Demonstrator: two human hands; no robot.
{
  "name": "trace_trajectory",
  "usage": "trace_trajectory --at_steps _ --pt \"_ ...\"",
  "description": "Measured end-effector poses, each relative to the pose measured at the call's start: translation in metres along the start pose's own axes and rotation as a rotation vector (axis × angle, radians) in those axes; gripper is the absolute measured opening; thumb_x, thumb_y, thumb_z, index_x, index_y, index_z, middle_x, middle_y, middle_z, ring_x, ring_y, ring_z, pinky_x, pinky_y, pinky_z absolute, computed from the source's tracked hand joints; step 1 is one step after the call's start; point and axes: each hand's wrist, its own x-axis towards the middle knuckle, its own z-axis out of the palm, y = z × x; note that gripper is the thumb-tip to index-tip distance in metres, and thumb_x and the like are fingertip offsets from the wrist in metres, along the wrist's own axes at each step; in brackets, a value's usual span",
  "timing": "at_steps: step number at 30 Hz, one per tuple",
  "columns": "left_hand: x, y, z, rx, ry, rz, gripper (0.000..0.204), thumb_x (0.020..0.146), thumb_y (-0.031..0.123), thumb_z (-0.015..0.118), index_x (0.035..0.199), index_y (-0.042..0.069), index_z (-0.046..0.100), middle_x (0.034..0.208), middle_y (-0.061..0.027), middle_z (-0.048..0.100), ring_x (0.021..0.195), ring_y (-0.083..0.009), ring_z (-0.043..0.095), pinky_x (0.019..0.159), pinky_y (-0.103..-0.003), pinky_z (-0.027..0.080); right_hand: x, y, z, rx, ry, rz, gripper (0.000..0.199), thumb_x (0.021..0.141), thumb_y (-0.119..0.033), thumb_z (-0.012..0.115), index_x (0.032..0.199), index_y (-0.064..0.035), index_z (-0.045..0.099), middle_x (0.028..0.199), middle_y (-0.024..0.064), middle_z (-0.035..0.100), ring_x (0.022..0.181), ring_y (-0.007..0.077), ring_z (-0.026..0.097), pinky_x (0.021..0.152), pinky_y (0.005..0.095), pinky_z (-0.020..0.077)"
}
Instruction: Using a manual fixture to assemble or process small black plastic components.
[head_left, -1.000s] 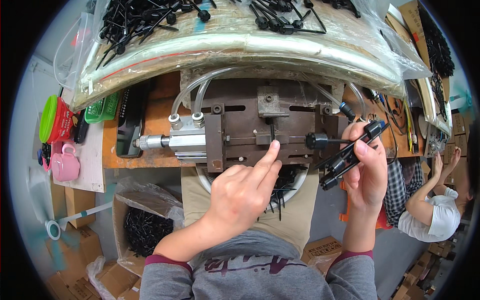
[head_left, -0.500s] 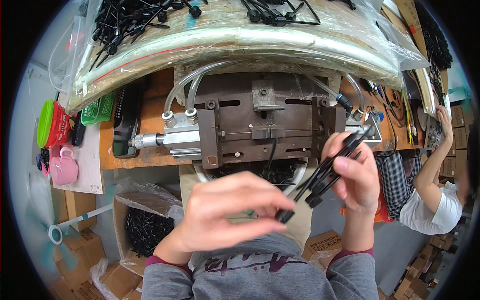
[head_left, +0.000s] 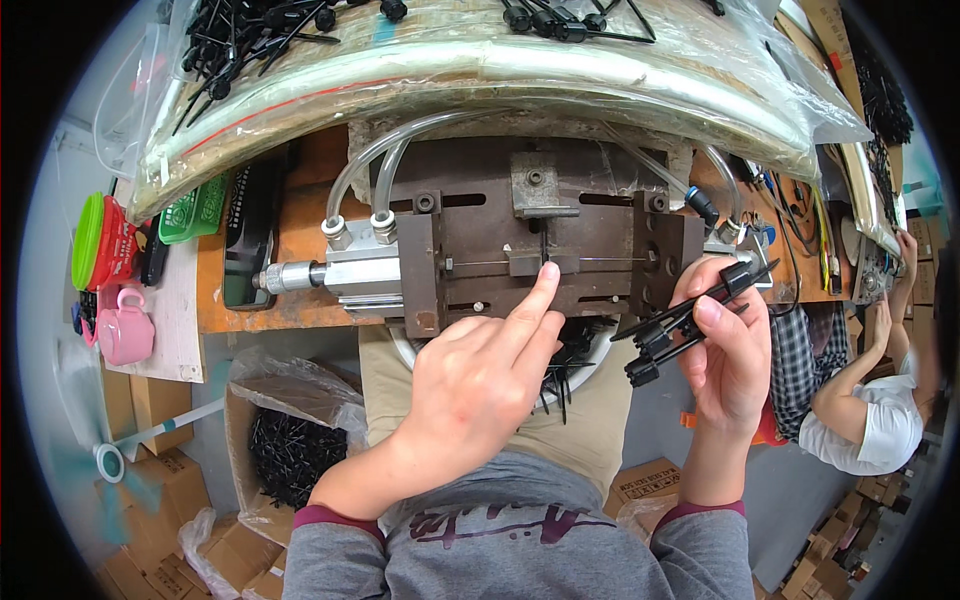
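Observation:
My left hand (head_left: 480, 370) has its index finger stretched out, its tip on the small metal block (head_left: 527, 264) in the middle of a brown metal fixture (head_left: 490, 225). A thin black rod (head_left: 545, 238) shows just beyond that fingertip, at the block; the rest of it is hidden. The other left fingers are bent, and I see nothing held in them. To the right of the fixture, my right hand (head_left: 725, 340) is closed around several black plastic stakes (head_left: 690, 325) with ribbed heads, fanned out toward the left.
Metal cylinders (head_left: 365, 275) with clear hoses flank the fixture. Black stakes (head_left: 570, 22) lie on the plastic-covered surface behind. More black pieces fill a lined carton (head_left: 295, 455) at lower left. A pink mug (head_left: 127, 330) stands left. Another person (head_left: 870, 410) works at right.
My left hand has moved from beside the stakes in my right hand up to the block, its index finger now extended. A black rod now shows behind the block. The right hand stays nearly in place.

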Motion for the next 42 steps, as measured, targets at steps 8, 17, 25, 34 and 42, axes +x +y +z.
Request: trace_trajectory --at_steps 8,17,25,34,42 --pt "0.002 0.002 -0.008 -0.071 0.081 0.052 0.038 0.068 0.009 0.083 0.104 0.003 0.073 0.120 -0.0146 0.070 0.072 -0.0210 0.069 0.063 -0.028 0.054 -0.006 0.002 0.010 -0.139 0.041 -0.010 0.015 0.088 0.000 0.068 0.101 0.0038 0.063 0.086 0.0095 0.067 0.048 0.0079 0.057 0.041 0.0196 0.0437" --pt "-0.004 0.015 -0.028 -0.299 0.061 0.311 0.032 0.072 0.006 0.074 0.103 0.003 0.076 0.102 -0.0092 0.071 0.080 -0.0194 0.069 0.067 -0.029 0.060 -0.004 0.006 0.021 -0.135 -0.029 0.010 0.014 0.088 0.002 0.070 0.101 0.0022 0.064 0.088 0.0071 0.066 0.053 0.0083 0.058 0.043 0.0196 0.0461" --pt "-0.014 0.010 -0.011 -0.240 0.075 -0.009 0.034 0.065 0.001 0.082 0.098 0.000 0.074 0.107 -0.0134 0.071 0.081 -0.0234 0.069 0.067 -0.032 0.056 -0.002 0.011 0.015 -0.313 0.146 -0.371 0.018 0.091 0.003 0.064 0.109 0.0033 0.061 0.089 0.0088 0.063 0.056 0.0103 0.059 0.045 0.0214 0.0448" --pt "-0.001 0.000 0.006 0.015 0.040 0.000 0.029 0.067 0.006 0.081 0.094 0.001 0.072 0.122 -0.0155 0.069 0.075 -0.0208 0.069 0.067 -0.030 0.055 -0.012 0.023 0.007 -0.725 0.129 -0.743 0.022 0.083 0.007 0.072 0.102 0.0014 0.063 0.107 0.0145 0.062 0.075 0.0165 0.062 0.064 0.0270 0.0519" --pt "-0.001 0.002 -0.002 -0.159 0.021 -0.054 0.032 0.069 0.008 0.085 0.098 0.001 0.072 0.117 -0.0143 0.071 0.074 -0.0188 0.070 0.063 -0.028 0.054 -0.013 0.032 0.001 -1.386 -0.036 -1.263 0.034 0.070 0.003 0.077 0.103 0.0055 0.072 0.108 0.0177 0.066 0.072 0.0237 0.067 0.056 0.0301 0.0535"
